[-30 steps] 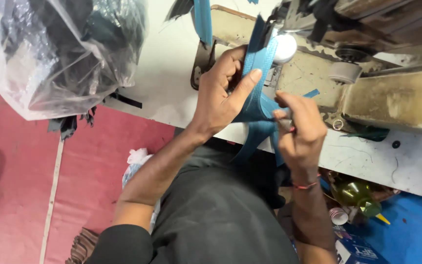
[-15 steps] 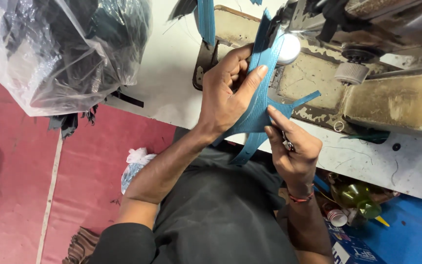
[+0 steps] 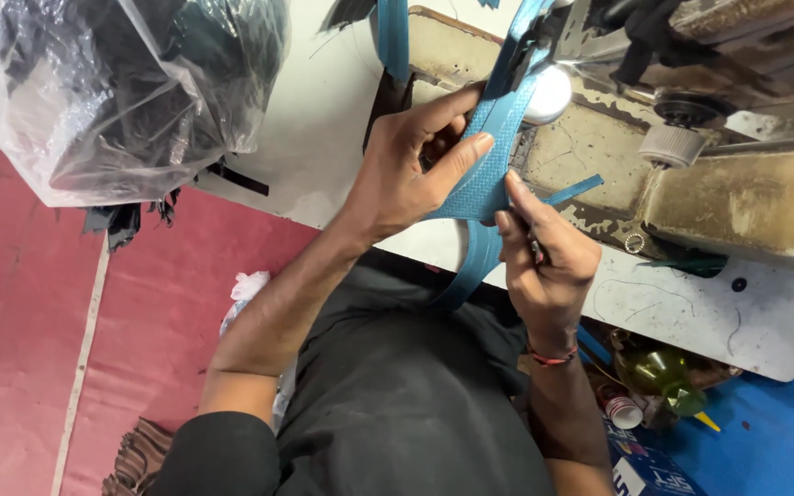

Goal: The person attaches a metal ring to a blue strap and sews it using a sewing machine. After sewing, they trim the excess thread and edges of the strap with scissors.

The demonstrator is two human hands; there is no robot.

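- At the upper left of the frame a clear plastic bag (image 3: 130, 92) stuffed with dark fabric pieces sits on the edge of the white table (image 3: 323, 138); a few dark scraps hang below it over the red floor (image 3: 20, 349).
- Left of centre, the left hand (image 3: 406, 170) has its fingers closed around the blue strap (image 3: 489, 170), thumb pressed flat along the strap's face.
- The blue strap is a flat teal-blue woven band with a fine textured surface. It sits at upper centre, running down from the sewing machine's head, widening where layers fold together between the two hands, then trailing as a narrow strip toward the person's dark lap. A thin end pokes out to the right.
- Just right of centre, the right hand (image 3: 544, 257) is curled nearly closed, fingertips pinching the strap's lower edge; a small dark object seems tucked in the fist, though what it is cannot be told. A red thread band circles that wrist.
- At the upper right stands the worn, cream-coloured sewing machine (image 3: 728, 202).
- At the lower right, a green bottle (image 3: 659, 372) lies on the blue floor.
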